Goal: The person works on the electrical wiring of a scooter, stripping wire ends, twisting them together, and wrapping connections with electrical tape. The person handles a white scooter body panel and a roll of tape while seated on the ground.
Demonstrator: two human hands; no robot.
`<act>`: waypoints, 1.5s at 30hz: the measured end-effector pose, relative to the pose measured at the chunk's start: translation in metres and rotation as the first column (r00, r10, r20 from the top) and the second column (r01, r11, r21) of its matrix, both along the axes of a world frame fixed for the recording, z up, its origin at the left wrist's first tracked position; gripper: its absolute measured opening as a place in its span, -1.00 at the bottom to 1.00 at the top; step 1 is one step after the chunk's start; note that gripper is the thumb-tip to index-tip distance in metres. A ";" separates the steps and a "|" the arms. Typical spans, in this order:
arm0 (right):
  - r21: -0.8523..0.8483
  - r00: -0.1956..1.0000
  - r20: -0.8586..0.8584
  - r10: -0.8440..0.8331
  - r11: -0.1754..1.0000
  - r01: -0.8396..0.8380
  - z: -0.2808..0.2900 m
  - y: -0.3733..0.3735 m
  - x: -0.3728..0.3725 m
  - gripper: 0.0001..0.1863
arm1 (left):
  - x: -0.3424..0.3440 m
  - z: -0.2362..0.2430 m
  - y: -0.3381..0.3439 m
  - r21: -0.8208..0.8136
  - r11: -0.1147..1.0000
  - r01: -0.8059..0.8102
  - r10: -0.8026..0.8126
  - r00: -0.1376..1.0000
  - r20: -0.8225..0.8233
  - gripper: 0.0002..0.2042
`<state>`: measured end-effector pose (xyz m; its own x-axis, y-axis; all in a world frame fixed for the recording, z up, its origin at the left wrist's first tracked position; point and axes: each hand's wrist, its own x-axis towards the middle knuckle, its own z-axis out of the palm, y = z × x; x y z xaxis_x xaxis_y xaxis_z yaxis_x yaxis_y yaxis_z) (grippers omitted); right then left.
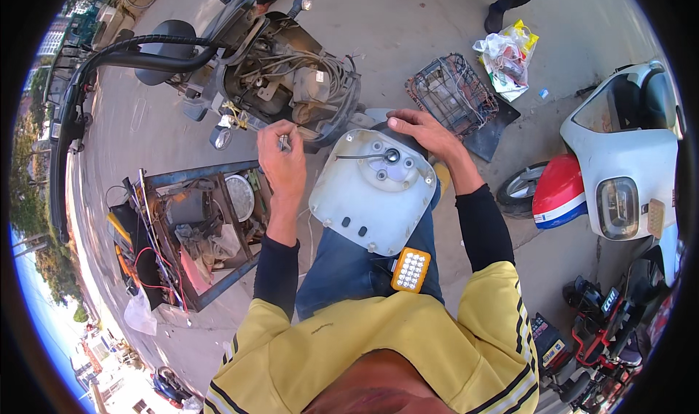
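Note:
A white plastic panel (346,203) lies over my thighs, with a round raised hub and a short black cable at its far part. Small holes and two dark oval slots mark its face. My right hand (426,131) grips its far right edge, where a dark curved part shows under the fingers. Left of the panel, my left hand (284,163) is raised and closed in a pinch around a small shiny metal piece (284,143), too small to name. A yellow-framed LED lamp (411,270) rests on my lap at the panel's near edge.
Ahead stands a partly stripped scooter (291,86) with bare wiring. At left is a metal-framed box (237,283) of tools and parts. A wire basket (451,97) and plastic bag (507,61) lie far right, near a white scooter (619,159). Another person's leg (510,2) shows beyond.

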<state>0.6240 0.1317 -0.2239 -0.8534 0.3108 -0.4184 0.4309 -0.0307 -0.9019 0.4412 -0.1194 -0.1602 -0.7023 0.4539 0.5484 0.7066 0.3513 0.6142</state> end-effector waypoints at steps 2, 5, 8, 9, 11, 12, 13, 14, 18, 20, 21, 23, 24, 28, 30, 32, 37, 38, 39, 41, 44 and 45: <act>0.017 1.000 0.007 0.000 1.000 0.000 0.012 -0.010 0.007 -0.07 | 0.002 -0.002 -0.008 0.011 1.000 -0.028 0.027 0.998 0.050 -0.86; 0.066 0.998 0.024 -0.062 0.996 0.060 0.021 -0.021 0.010 -0.08 | -0.001 -0.011 -0.012 0.023 0.999 -0.045 0.043 0.997 0.057 -0.88; 0.196 0.999 0.021 -0.038 0.980 0.033 0.024 -0.023 0.013 -0.11 | -0.003 -0.010 -0.018 -0.016 0.998 -0.058 0.059 0.997 0.054 -0.91; 0.222 1.000 -0.009 -0.030 0.975 0.031 0.031 -0.025 0.015 -0.16 | -0.003 -0.011 -0.020 -0.027 0.997 -0.069 0.071 0.996 0.060 -0.92; 0.152 0.997 -0.048 -0.065 0.986 0.072 0.032 -0.028 0.019 -0.19 | -0.007 -0.021 -0.025 -0.041 0.997 -0.070 0.071 0.997 0.031 -0.92; 0.118 0.994 -0.068 -0.088 0.988 0.096 0.029 -0.028 0.022 -0.21 | -0.007 -0.020 -0.025 -0.052 0.996 -0.073 0.076 0.995 0.061 -0.92; 0.110 0.993 -0.055 -0.106 0.988 0.111 0.022 -0.028 0.025 -0.21 | -0.006 -0.019 -0.026 -0.063 0.995 -0.075 0.080 0.993 0.090 -0.91; 0.103 0.991 -0.039 -0.127 0.986 0.130 0.007 -0.026 0.028 -0.21 | -0.007 -0.021 -0.023 -0.075 0.995 -0.072 0.081 0.989 0.123 -0.91; 0.026 0.976 0.055 -0.210 0.978 0.209 0.006 -0.032 0.034 -0.17 | -0.016 -0.024 -0.022 -0.071 0.995 -0.077 0.085 0.988 0.127 -0.90; -0.040 0.980 0.066 -0.186 0.981 0.189 0.015 -0.034 0.036 -0.14 | -0.018 -0.022 -0.021 -0.068 0.994 -0.089 0.095 0.991 0.097 -0.91; -0.048 0.981 0.084 -0.174 0.983 0.178 0.018 -0.033 0.039 -0.14 | -0.018 -0.021 -0.019 -0.072 0.994 -0.087 0.095 0.989 0.117 -0.90; -0.122 0.971 0.072 -0.229 0.964 0.237 0.021 -0.032 0.042 -0.11 | -0.018 -0.021 -0.017 -0.084 0.993 -0.077 0.090 0.983 0.160 -0.90; -0.177 0.967 0.055 -0.247 0.951 0.253 0.022 -0.032 0.044 -0.08 | -0.018 -0.022 -0.015 -0.077 0.995 -0.062 0.074 0.984 0.165 -0.89; -0.312 0.950 0.009 -0.312 0.902 0.299 0.029 -0.045 0.050 -0.02 | -0.017 -0.027 -0.014 -0.072 0.997 -0.043 0.056 0.979 0.198 -0.88; -0.306 0.950 -0.023 -0.310 0.907 0.289 0.027 -0.052 0.054 -0.03 | -0.015 -0.023 -0.014 -0.075 0.996 -0.047 0.064 0.967 0.248 -0.89; -0.325 0.934 -0.067 -0.351 0.893 0.312 0.029 -0.049 0.062 -0.07 | -0.014 -0.019 -0.014 -0.076 0.996 -0.045 0.067 0.943 0.326 -0.90; -0.325 0.837 -0.206 -0.506 0.843 0.430 0.060 -0.023 0.086 -0.22 | -0.033 -0.020 -0.022 -0.040 0.996 -0.082 0.090 0.955 0.283 -0.90; -0.315 0.803 -0.241 -0.544 0.827 0.466 0.067 -0.010 0.097 -0.28 | -0.037 -0.023 -0.021 -0.027 0.996 -0.089 0.093 0.962 0.257 -0.90; -0.336 0.786 -0.263 -0.560 0.817 0.469 0.066 0.011 0.113 -0.36 | -0.037 -0.019 -0.020 -0.035 0.995 -0.090 0.096 0.952 0.291 -0.89; -0.430 0.728 -0.289 -0.622 0.763 0.482 0.069 0.035 0.135 -0.57 | -0.035 -0.011 -0.024 -0.033 0.997 -0.073 0.079 0.960 0.270 -0.89; -0.592 0.537 -0.299 -0.789 0.595 0.544 0.078 0.046 0.151 -0.56 | -0.033 -0.014 -0.028 -0.022 0.994 -0.103 0.105 0.968 0.230 -0.88; -0.593 0.502 -0.296 -0.813 0.568 0.571 0.077 0.055 0.159 -0.51 | -0.032 -0.012 -0.027 -0.016 0.994 -0.107 0.108 0.968 0.227 -0.88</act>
